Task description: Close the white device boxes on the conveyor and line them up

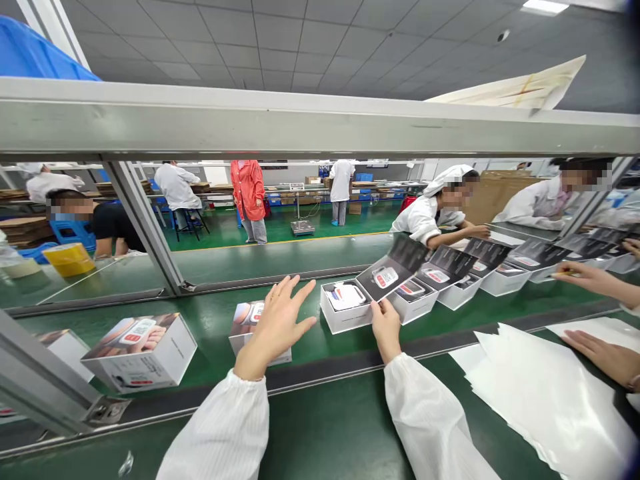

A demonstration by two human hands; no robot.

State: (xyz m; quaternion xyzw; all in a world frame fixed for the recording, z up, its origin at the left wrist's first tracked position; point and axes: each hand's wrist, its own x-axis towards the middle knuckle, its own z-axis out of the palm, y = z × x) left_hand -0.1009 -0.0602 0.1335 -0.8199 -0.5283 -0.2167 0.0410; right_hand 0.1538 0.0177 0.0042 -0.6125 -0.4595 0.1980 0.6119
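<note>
My left hand [274, 327] is open, fingers spread, in front of a closed printed box [245, 319] that it partly hides; whether it touches the box I cannot tell. My right hand [386, 328] pinches the near corner of a raised dark lid [389, 270]. That lid belongs to an open white box [345, 320], the nearest of a row, with a white item and a printed picture showing inside. To its right stand several more open boxes [415, 303], their dark lids tilted up. On the left sits another closed box [143, 353] with a wrist picture on top.
A green conveyor belt [210, 347] carries the boxes. White sheets [545, 393] lie in a stack at the right, beside a co-worker's hand [600, 357]. Another hand [590, 277] reaches over the belt. A metal post [145, 227] and a crossbar [320, 127] frame the bench.
</note>
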